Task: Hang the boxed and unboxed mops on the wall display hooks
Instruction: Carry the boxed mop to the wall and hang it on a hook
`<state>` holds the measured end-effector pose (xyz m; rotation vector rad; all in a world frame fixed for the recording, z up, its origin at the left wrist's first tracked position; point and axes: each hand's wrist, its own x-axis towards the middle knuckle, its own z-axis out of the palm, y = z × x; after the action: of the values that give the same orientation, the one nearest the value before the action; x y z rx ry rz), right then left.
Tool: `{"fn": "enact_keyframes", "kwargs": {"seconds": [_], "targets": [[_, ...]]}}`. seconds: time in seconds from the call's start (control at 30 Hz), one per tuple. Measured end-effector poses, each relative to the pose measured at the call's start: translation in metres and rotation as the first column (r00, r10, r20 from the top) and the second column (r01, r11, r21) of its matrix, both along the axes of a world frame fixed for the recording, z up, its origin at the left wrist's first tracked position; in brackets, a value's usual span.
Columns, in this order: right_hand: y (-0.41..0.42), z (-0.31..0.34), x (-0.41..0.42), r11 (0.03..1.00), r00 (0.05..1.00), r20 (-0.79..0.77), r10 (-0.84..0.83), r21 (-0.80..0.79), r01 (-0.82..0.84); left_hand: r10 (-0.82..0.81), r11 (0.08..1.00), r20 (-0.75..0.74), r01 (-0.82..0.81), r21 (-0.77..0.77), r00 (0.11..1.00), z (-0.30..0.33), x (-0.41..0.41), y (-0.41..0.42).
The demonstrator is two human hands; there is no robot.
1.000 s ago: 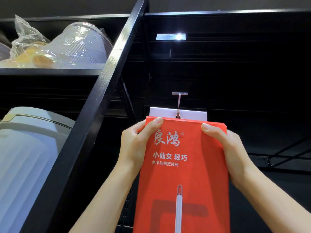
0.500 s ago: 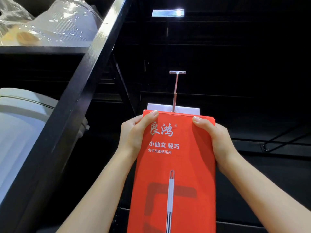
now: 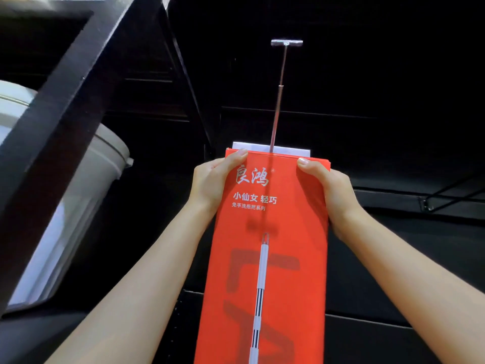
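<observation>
- Holding the red mop box [image 3: 270, 245] upright in the lower middle of the frame, we see it run from just below centre down past the bottom edge, its front facing us with white lettering and a printed picture of a mop handle.
- We grip its top corners with both hands: our left hand [image 3: 214, 182] wraps the upper left edge, thumb laid across the front near the top, the other fingers hidden behind the box.
- Our right hand [image 3: 332, 191] clamps the upper right edge the same way, thumb on the front face, the remaining fingers out of sight behind.
- We see a white hang tab [image 3: 271, 148] sticking up behind the box's top edge, centred between our thumbs.
- We follow a thin metal display hook [image 3: 278, 101] from that tab up the middle of the frame to a small crossbar near the top; whether the rod passes through the tab we cannot tell.
- We have a dark slatted wall panel [image 3: 367, 88] behind everything.
- We note a black shelf post [image 3: 65, 101] slanting across the upper left, with a pale grey bin [image 3: 78, 193] at the left edge behind it.
</observation>
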<state>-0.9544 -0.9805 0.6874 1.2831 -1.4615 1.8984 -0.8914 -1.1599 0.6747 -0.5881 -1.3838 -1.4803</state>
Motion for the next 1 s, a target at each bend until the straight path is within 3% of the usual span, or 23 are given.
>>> {"fn": "enact_keyframes", "kwargs": {"seconds": [1.0], "targets": [[-0.032, -0.002, -0.08, 1.0, 0.998, 0.055, -0.005, 0.01, 0.004, 0.005, 0.999, 0.068, -0.007, 0.033, 0.998, -0.001, -0.083, -0.033]]}}
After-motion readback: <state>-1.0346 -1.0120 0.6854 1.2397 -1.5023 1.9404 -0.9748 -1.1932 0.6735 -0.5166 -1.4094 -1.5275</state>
